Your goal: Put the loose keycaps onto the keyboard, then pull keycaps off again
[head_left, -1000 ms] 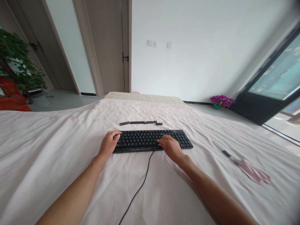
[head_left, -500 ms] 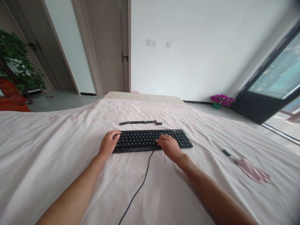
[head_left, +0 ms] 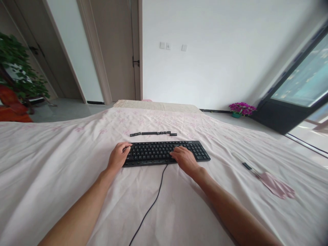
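A black keyboard (head_left: pixel 151 150) lies on the pale cloth, its front-row keys off and the frame bare there. My left hand (head_left: pixel 119 154) grips the keyboard's left end, thumb over the keys and fingers along the side. Over the right part of the letter keys, my right hand (head_left: pixel 183 156) has its thumb and fingers drawn together in a pinch. Whatever sits between those fingertips is hidden. Beyond the keyboard's far edge is a row of loose keycaps (head_left: pixel 136 134), including the long space bar (head_left: pixel 150 133) and a wider keycap (head_left: pixel 173 134) at the right.
From the keyboard's near edge a black cable (head_left: pixel 151 206) runs toward me. To the right, a wire tool with a dark grip (head_left: pixel 247 166) lies against a folded pink cloth (head_left: pixel 276 185). The patterned bedspread (head_left: pixel 77 153) is wrinkled. Purple flowers (head_left: pixel 242 108) stand on the floor.
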A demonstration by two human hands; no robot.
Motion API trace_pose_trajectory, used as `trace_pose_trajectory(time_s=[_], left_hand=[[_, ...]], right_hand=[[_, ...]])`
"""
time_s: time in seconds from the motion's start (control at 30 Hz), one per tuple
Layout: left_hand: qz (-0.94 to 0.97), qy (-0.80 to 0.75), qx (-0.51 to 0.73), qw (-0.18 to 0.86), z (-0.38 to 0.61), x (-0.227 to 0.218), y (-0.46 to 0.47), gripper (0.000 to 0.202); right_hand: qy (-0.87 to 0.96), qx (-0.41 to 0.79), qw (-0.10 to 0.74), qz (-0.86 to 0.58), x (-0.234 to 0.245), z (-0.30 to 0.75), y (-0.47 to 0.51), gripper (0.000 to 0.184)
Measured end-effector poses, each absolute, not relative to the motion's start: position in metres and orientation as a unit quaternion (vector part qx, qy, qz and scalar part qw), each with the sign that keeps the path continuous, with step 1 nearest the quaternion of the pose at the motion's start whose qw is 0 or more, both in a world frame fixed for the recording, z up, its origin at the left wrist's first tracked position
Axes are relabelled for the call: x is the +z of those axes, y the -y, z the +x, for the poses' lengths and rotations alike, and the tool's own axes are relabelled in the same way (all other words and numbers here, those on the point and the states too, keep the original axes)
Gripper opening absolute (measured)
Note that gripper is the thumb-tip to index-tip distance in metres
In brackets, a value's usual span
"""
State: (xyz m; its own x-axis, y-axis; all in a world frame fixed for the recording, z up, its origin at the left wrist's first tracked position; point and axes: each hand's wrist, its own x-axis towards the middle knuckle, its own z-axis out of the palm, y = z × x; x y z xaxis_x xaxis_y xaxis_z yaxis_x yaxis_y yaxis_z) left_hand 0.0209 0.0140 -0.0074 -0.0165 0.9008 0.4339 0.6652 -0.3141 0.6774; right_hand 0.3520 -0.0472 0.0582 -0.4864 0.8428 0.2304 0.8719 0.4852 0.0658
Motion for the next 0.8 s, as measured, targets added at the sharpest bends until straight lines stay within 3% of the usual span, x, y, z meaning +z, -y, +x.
trace_pose_trajectory(time_s=[0.47, 0.8], left_hand=[[0.689, -0.567, 0.429, 0.139, 0.021, -0.007, -0.013, 0.027], [0.687, -0.570, 0.430, 0.135, 0.022, -0.008, -0.014, 0.028]], right_hand=[[0.846, -0.110, 0.036, -0.521, 0.058, 0.344, 0.056, 0.021], [0.842, -0.140, 0.003, -0.521, 0.057, 0.334, 0.075, 0.045]])
